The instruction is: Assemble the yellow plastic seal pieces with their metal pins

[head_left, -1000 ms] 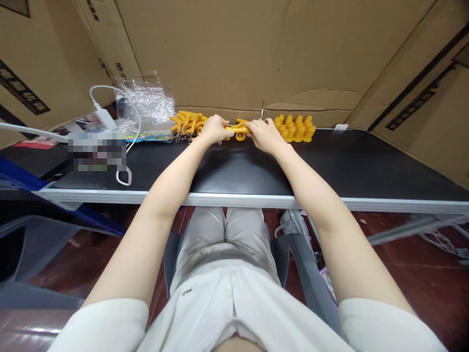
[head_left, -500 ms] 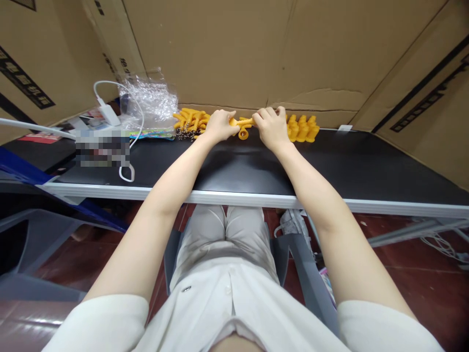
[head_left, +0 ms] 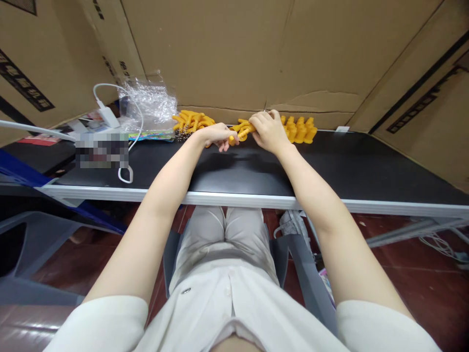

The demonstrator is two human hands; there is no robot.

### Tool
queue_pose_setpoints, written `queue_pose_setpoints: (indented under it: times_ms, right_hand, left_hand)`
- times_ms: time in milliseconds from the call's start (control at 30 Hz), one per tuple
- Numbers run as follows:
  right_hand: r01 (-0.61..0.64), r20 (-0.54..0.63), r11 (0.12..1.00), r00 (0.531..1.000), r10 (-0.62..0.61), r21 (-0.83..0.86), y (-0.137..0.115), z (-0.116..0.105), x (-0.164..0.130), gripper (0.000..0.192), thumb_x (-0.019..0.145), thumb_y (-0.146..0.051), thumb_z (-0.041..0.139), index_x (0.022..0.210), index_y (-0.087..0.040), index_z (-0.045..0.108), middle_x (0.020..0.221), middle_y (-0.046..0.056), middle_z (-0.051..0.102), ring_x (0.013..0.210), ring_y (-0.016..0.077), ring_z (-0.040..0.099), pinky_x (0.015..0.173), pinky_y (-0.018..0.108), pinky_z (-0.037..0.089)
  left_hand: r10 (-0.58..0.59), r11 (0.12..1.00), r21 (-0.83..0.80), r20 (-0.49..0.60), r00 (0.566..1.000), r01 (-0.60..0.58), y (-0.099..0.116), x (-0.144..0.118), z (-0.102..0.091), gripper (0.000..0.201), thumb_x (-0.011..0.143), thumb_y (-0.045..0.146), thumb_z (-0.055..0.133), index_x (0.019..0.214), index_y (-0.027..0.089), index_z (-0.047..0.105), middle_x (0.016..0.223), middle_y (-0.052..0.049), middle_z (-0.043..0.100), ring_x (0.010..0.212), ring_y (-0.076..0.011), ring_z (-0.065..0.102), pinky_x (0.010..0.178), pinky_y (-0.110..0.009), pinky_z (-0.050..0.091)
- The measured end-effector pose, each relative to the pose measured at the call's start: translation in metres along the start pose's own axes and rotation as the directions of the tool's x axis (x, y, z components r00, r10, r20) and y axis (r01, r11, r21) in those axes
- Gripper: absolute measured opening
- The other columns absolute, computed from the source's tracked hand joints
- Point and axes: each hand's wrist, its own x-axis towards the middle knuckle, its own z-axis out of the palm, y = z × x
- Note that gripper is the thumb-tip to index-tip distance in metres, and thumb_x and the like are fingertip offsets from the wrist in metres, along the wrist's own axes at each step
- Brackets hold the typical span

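Observation:
Both hands are over the far part of the black table, close together. My left hand [head_left: 220, 136] is closed in a pinch round one end of an orange-yellow plastic piece [head_left: 243, 135]. My right hand [head_left: 269, 129] has its fingers curled over the other end of this piece, hiding much of it. Behind it lie more orange parts [head_left: 242, 122]. Left of my left hand is a pile of branching orange pieces [head_left: 190, 120] with small metal chains [head_left: 183, 134]. Upright orange figures [head_left: 302, 131] stand in rows beside my right hand, partly covered by it.
Crumpled clear plastic bags [head_left: 148, 105] lie at the left back, beside a white charger [head_left: 108, 116] with its cable. Cardboard walls [head_left: 227, 58] enclose the black table [head_left: 366, 166]. Its pale metal front edge [head_left: 242, 199] runs above my lap.
My left hand has turned over and dropped slightly toward me, tilting the orange piece down at its left end. My right hand stays nearly in place.

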Motion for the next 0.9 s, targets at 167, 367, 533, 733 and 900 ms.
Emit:
queue_pose_setpoints:
  times_ms: [167, 367, 533, 733, 900]
  right_hand:
    - [0.097, 0.036, 0.994, 0.994, -0.099, 0.039, 0.001, 0.002, -0.001, 0.044, 0.100, -0.021, 0.046, 0.137, -0.015, 0.069, 0.140, 0.021, 0.071, 0.135, 0.0376, 0.058, 0.119, 0.065, 0.034]
    - [0.017, 0.036, 1.000, 0.999, -0.016, -0.018, -0.002, -0.001, 0.004, 0.043, 0.106, -0.016, 0.037, 0.132, -0.021, 0.071, 0.142, 0.015, 0.071, 0.141, 0.0315, 0.057, 0.125, 0.063, 0.031]
    - [-0.215, -0.099, 0.977, 0.972, 0.213, -0.014, 0.013, -0.015, -0.004, 0.039, 0.107, -0.022, 0.037, 0.130, -0.021, 0.069, 0.147, 0.017, 0.067, 0.146, 0.0353, 0.053, 0.124, 0.065, 0.029]
    - [-0.582, -0.192, 0.813, 0.800, 0.569, -0.014, 0.038, -0.035, -0.015, 0.035, 0.108, -0.035, 0.054, 0.133, -0.017, 0.070, 0.149, 0.024, 0.063, 0.138, 0.0388, 0.052, 0.116, 0.060, 0.036]
    - [-0.848, -0.140, 0.528, 0.528, 0.838, -0.042, 0.055, -0.051, -0.024, 0.035, 0.104, -0.023, 0.063, 0.135, -0.013, 0.073, 0.147, 0.024, 0.066, 0.140, 0.0369, 0.056, 0.118, 0.058, 0.036]
  left_hand:
    - [0.003, 1.000, 0.024, 0.032, 0.999, -0.004, -0.006, 0.003, -0.008, 0.011, 0.070, 0.023, 0.067, 0.066, 0.017, 0.075, 0.043, 0.001, 0.057, 0.039, -0.0114, 0.051, 0.049, -0.023, 0.038]
    - [0.023, 0.999, 0.021, 0.169, 0.985, -0.026, -0.013, 0.006, -0.013, 0.014, 0.070, 0.027, 0.068, 0.064, 0.016, 0.076, 0.039, 0.002, 0.049, 0.036, -0.0112, 0.045, 0.048, -0.024, 0.043]
    - [0.099, 0.995, -0.010, 0.217, 0.971, -0.099, -0.017, 0.008, -0.014, 0.009, 0.067, 0.026, 0.074, 0.065, 0.017, 0.075, 0.043, 0.003, 0.048, 0.039, -0.0096, 0.044, 0.052, -0.025, 0.047]
    - [0.148, 0.980, -0.105, -0.202, 0.968, -0.171, -0.015, 0.010, -0.011, 0.009, 0.078, 0.022, 0.071, 0.071, 0.018, 0.066, 0.058, 0.005, 0.050, 0.046, -0.0047, 0.039, 0.062, -0.024, 0.051]
    - [0.051, 0.961, -0.199, -0.553, 0.832, -0.191, -0.022, 0.029, -0.015, 0.021, 0.080, 0.011, 0.060, 0.096, 0.017, 0.072, 0.068, 0.001, 0.059, 0.064, -0.0116, 0.061, 0.080, -0.028, 0.060]
